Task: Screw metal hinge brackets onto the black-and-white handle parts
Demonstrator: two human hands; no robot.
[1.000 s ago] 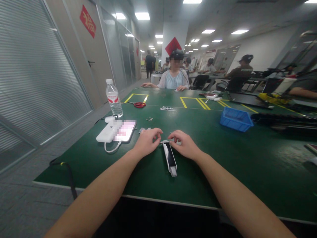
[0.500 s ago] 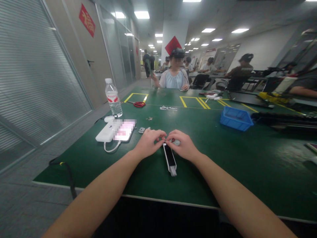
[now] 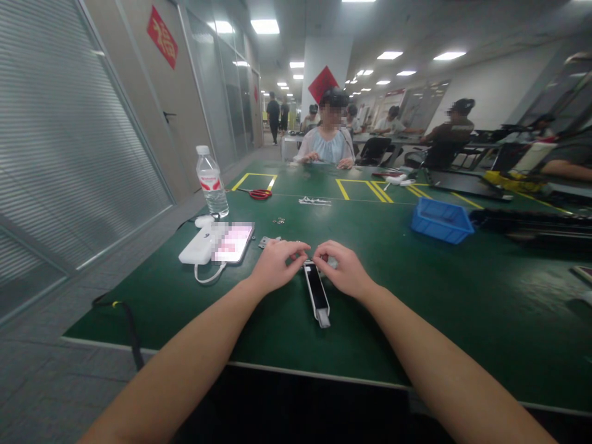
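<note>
A narrow white device with a black glossy face (image 3: 317, 288) lies on the green table, a grey piece sticking out of its near end. My left hand (image 3: 280, 264) is at the left of its far end, thumb and fingers curled towards each other. Opposite it, my right hand (image 3: 343, 270) has its fingers bent and thumb drawn in, close to the same end. Anything between the fingertips of either hand is too small or hidden to name. Small grey metal parts (image 3: 264, 242) lie beyond my left hand.
On the left are a water bottle (image 3: 213, 185), a white power bank (image 3: 198, 245) and a phone (image 3: 238, 242). Red-handled scissors (image 3: 260, 193), small metal bits (image 3: 279, 221) and a white strip (image 3: 315, 201) lie farther off. A blue bin (image 3: 441, 221) stands right. A person (image 3: 326, 145) sits opposite.
My hands have moved slightly apart at the device's far end, showing more of it. The person opposite has lowered a raised hand to the table.
</note>
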